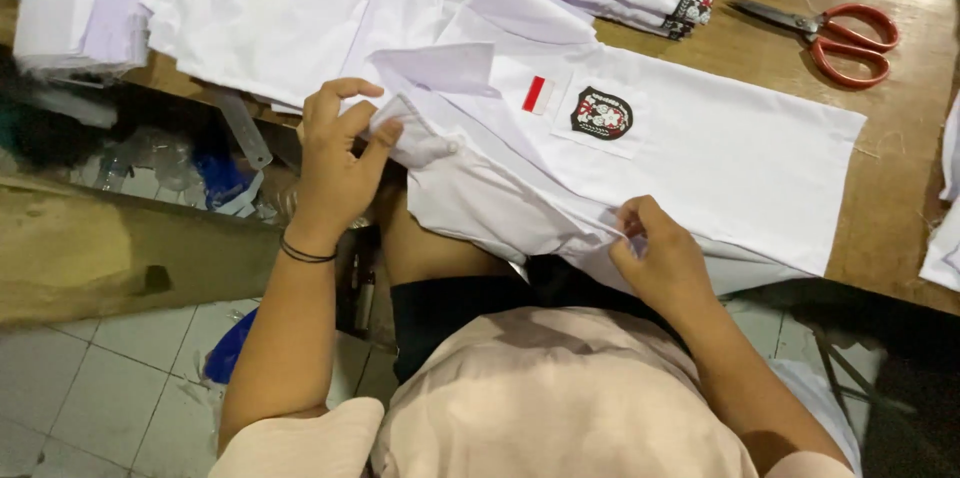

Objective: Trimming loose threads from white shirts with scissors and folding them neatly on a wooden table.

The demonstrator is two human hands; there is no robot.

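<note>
Presently | white shirt point(690, 153) at wooden table's point(900, 198) near edge, overhanging lap | left hand point(335, 163) fingers pinched on collar, right hand point(665, 258) fingers pinched on hem | light, limp cloth; best held at edges

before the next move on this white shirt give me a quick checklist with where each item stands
1. Left hand grips the white shirt near the collar: ok.
2. Right hand pinches the shirt's lower edge: ok.
3. Shirt lies flat on the wooden table: not ok, the near part hangs off the edge over the lap.
4. Badge and red-and-white patch face up: ok.
5. Scissors lie apart from both hands: ok.
6. Buttons fastened: cannot tell.
</note>
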